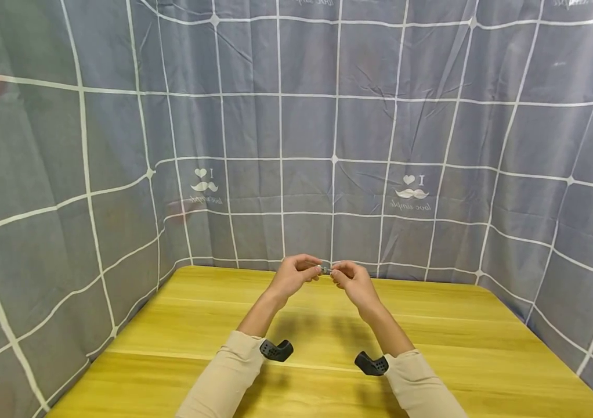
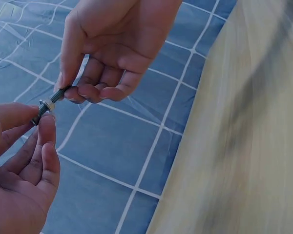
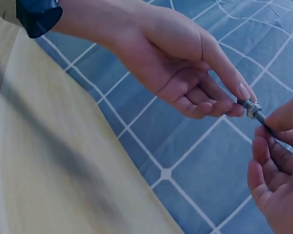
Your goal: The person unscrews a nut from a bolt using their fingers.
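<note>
A small silver-grey metal bolt (image 2: 57, 95) is up in the air between two hands, in line with the far edge of the yellow wooden bench (image 1: 458, 325). The left hand (image 1: 291, 276) has its grip pinched on one end, with thumb and fingertips. The right hand (image 1: 356, 284) has its grip pinched on the other end, where the rod has ridges all along it. The two hands are near each other but do not touch. Between them, round the bolt and close to the left fingertips, sits a shiny ring-shaped metal nut (image 2: 47, 105). Behind it all hangs a grey-blue cloth curtain with white lines (image 1: 307, 128).

The bolt looks hard and stiff, so a squeeze should not bend or squash it. It is so little that it is probably light, and it should not break easily. The ridges should help the skin hold on, but the smooth, shiny nut may slip a bit. It could also roll away if someone let go. The best place to hold seems to be each end, with just the fingertips, so the middle stays free. I cannot tell what shape the ends are, because the fingers hide them.
</note>
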Tool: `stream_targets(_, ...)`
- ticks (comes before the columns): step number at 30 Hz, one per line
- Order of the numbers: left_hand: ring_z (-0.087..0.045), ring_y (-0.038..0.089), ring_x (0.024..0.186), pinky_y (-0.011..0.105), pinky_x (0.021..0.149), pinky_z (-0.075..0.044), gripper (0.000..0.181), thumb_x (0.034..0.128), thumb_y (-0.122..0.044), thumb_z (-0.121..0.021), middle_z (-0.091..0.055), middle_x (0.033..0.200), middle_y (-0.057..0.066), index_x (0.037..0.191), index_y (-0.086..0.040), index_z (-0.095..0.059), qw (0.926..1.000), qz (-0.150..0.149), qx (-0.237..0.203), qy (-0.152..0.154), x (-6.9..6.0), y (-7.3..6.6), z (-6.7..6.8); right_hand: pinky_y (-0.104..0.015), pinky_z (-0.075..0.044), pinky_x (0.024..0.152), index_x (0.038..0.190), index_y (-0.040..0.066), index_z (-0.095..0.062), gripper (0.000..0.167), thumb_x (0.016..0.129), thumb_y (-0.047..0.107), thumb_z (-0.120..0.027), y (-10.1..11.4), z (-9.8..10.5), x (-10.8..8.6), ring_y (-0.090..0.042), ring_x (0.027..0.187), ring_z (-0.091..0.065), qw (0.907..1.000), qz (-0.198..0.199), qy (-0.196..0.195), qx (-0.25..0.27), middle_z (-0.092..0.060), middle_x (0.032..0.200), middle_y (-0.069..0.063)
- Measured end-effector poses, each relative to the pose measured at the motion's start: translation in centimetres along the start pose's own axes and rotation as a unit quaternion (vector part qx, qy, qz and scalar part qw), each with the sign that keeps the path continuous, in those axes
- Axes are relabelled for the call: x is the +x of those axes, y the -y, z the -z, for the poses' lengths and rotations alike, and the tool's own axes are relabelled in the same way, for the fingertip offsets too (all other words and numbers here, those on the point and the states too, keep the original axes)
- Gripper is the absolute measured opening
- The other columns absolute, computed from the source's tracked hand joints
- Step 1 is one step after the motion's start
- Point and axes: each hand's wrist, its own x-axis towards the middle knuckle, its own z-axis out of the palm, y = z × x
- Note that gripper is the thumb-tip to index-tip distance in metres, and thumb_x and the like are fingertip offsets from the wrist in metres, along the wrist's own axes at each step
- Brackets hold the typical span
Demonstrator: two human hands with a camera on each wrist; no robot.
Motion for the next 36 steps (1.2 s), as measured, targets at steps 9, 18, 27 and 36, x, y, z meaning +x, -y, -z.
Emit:
stream_targets(9,-0.072,0.026,0.09,0.047,0.089,-0.057,0.017,0.1009,-0.003,-0.067,-0.075,0.102,0.016,0.114,0.006,-0.072,0.9997,-0.023,-0.01,-0.008,-0.18,-0.41,-0.15,-0.04,-0.055,0.085,0.111,-0.009,-0.071,0.023,0.106,0.012,-0.063,-0.16,-0.69,0.15,-0.024,0.086,-0.062,0.9991,0.002,-0.025,0.033,-0.069,0.095,-0.012)
stream_targets(18,-0.07,0.016,0.084,0.032,0.082,-0.057,0.017,0.1012,-0.002,-0.066,-0.075,0.098,0.014,0.113,0.009,-0.07,0.9994,-0.026,-0.011,0.019,0.18,-0.57,-0.44,-0.031,-0.057,0.079,0.107,-0.005,-0.073,0.016,0.103,0.009,-0.066,0.34,-0.34,0.36,-0.022,0.084,-0.065,0.9994,-0.008,-0.019,0.029,-0.071,0.09,-0.008)
stream_targets(27,-0.07,0.021,0.085,0.041,0.084,-0.058,0.016,0.1018,-0.002,-0.065,-0.074,0.095,0.015,0.113,0.009,-0.07,0.999,-0.035,-0.016,0.023,0.31,-0.57,-0.35,-0.048,-0.055,0.093,0.128,-0.001,-0.065,0.03,0.101,0.01,-0.07,0.11,-0.12,0.14,-0.033,0.112,-0.065,0.9999,0.011,0.0,0.0,-0.066,0.126,-0.017)
stream_targets(36,-0.071,0.032,0.09,0.047,0.088,-0.057,0.016,0.1022,-0.004,-0.066,-0.074,0.095,0.012,0.113,0.007,-0.07,0.9987,-0.04,-0.01,0.031,0.38,-0.82,-0.12,-0.043,-0.053,0.091,0.117,-0.003,-0.069,0.02,0.104,0.011,-0.066,0.32,-0.21,0.14,-0.028,0.103,-0.064,0.9996,0.024,-0.013,0.002,-0.07,0.111,-0.013)
